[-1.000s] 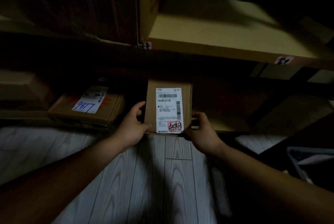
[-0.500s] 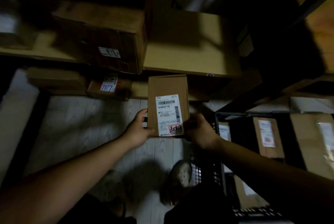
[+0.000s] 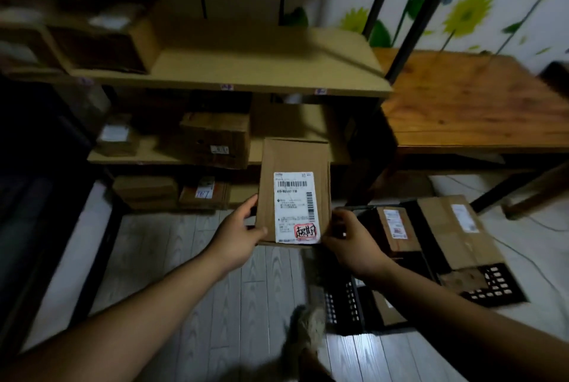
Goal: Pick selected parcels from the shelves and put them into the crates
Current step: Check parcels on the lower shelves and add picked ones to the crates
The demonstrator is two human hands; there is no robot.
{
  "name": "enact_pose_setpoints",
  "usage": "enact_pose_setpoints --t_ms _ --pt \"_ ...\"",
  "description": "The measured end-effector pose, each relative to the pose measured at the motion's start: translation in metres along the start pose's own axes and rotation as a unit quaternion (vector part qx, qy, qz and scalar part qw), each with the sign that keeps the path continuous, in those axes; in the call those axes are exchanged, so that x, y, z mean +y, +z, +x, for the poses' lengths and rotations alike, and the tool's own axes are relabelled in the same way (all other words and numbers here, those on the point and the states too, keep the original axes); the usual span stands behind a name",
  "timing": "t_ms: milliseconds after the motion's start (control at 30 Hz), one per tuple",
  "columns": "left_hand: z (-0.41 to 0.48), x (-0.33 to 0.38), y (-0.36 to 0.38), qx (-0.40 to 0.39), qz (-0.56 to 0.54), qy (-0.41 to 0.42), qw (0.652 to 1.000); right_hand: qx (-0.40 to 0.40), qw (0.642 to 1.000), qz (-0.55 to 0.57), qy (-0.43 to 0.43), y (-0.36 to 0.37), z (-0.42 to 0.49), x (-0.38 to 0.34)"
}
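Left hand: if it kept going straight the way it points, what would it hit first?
The left hand grips the labelled parcel, so that comes first. Pushed onward along the forearm's line, parcel and hand would probably reach the middle shelf behind it, though depth is hard to judge here.

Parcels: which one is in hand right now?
The upright flat parcel with the handwritten sticker, held by the left hand and right hand; the rest lie on the shelves or in the black crate.
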State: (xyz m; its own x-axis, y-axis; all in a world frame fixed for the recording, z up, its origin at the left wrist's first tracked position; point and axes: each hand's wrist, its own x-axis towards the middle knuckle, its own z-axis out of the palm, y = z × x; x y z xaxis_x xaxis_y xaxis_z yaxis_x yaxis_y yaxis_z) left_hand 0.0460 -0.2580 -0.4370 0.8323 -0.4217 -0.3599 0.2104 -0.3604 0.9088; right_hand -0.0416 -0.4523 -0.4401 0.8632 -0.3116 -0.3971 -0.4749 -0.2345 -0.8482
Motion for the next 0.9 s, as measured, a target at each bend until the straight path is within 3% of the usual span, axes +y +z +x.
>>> enact_pose_setpoints --t_ms 233,467,700,900 --pt "-0.066 0.062 0.043 -0.036 0.041 0.061 0.997 0.086 0.995 0.016 -0.046 -0.066 -0.093 -0.006" --pt "-0.102 0.109 0.155 -0.060 0.053 0.123 0.989 0.150 0.984 -0.009 -0.093 -0.176 -0.172 0.022" --pt "-0.127 0.129 0.287 -0.099 0.058 0.138 0.984 0.185 0.981 -0.007 -0.053 -0.280 -0.232 0.081" --pt "-0.116 0.128 0.325 -0.105 0.061 0.117 0.986 0.148 0.988 0.013 -0.026 -0.315 -0.219 0.106"
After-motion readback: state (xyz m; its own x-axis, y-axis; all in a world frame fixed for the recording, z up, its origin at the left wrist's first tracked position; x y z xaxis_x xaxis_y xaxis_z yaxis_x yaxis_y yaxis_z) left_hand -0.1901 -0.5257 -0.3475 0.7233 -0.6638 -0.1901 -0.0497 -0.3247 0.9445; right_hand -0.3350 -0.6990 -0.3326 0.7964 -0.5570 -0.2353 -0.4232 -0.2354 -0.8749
